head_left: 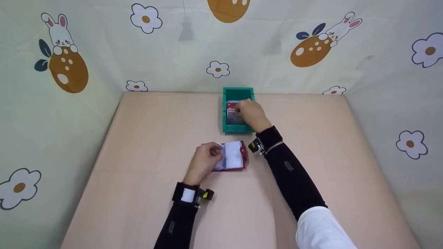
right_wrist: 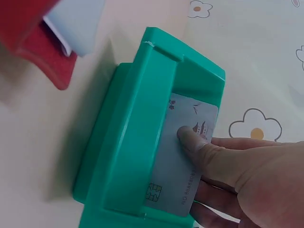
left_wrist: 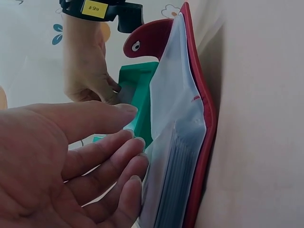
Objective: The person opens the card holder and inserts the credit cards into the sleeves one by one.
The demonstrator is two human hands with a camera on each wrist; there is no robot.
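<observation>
A green box point(head_left: 238, 129) stands toward the back of the table, with cards inside. My right hand point(head_left: 253, 113) reaches into it from the right and pinches a silver bank card point(right_wrist: 171, 164) with a gold chip. The thumb lies on the card's face; the other fingers go behind its edge. Nearer to me, a red card holder point(left_wrist: 205, 102) lies spread out, showing clear plastic sleeves point(head_left: 233, 154) and a snap strap point(head_left: 243, 154). My left hand point(head_left: 202, 160) is at its left side, fingers loosely bent beside the sleeves, nothing gripped between thumb and fingertips.
The pale table point(head_left: 148, 131) meets a patterned wall cloth point(head_left: 263, 52) at the back, close behind the box. Cloth also hangs along both sides. A wrist camera point(head_left: 256, 146) on the right arm sits just right of the card holder.
</observation>
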